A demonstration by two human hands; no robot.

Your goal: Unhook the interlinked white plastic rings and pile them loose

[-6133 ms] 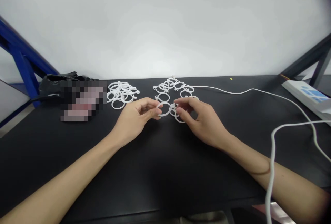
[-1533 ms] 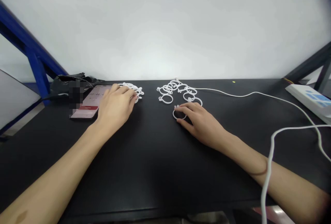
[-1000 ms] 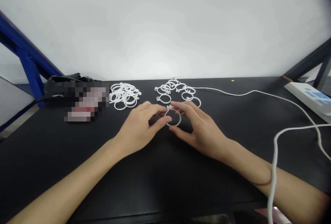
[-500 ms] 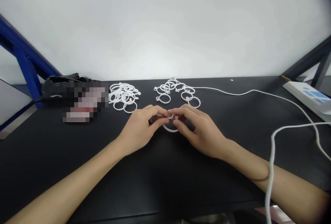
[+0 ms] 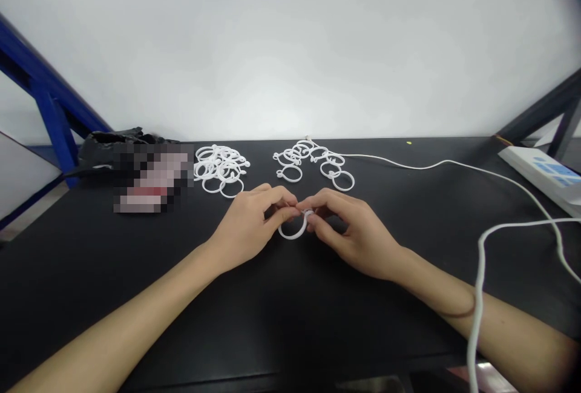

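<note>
2 bare hands [image 5: 247, 223], tapering forearms [image 5: 167, 293]

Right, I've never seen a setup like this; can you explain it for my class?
There is no machine: these are a person's bare hands, seen from a camera worn on the head, looking forward and down. The left hand and right hand hold one white ring between them, partly hidden by fingers. Beyond them on the black table, a pile of white rings lies on the left and a looser cluster of rings near the middle. A white cord trails to the right, where a white box lies.
</note>
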